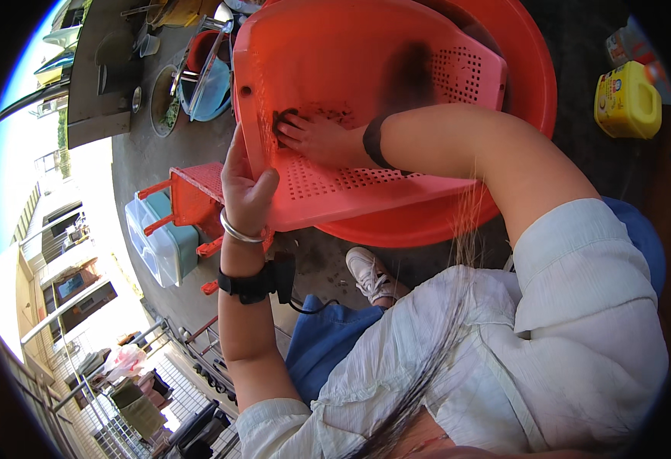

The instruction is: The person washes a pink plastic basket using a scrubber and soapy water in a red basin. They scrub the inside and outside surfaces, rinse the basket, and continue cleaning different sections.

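My left hand [249,186] grips the edge of a red plastic perforated piece [324,63], with the thumb on its near face. This piece has rows of square holes and is tilted over a large round red plastic basin [533,69]. Inside it, my right hand [318,139] presses against the surface, fingertips on a small dark item [282,121] that may be a scrubbing pad. Dark specks lie beside the fingers. A dark blurred patch, perhaps a shadow, shows further in. The palm side of my right hand is hidden.
A yellow plastic jug [628,100] stands at the right. At the left are a red plastic stool [197,195], a lidded storage box [160,241], a metal bowl with greens [163,103] and a blue basin [212,89]. My shoe [367,275] is on the concrete floor below the basin.
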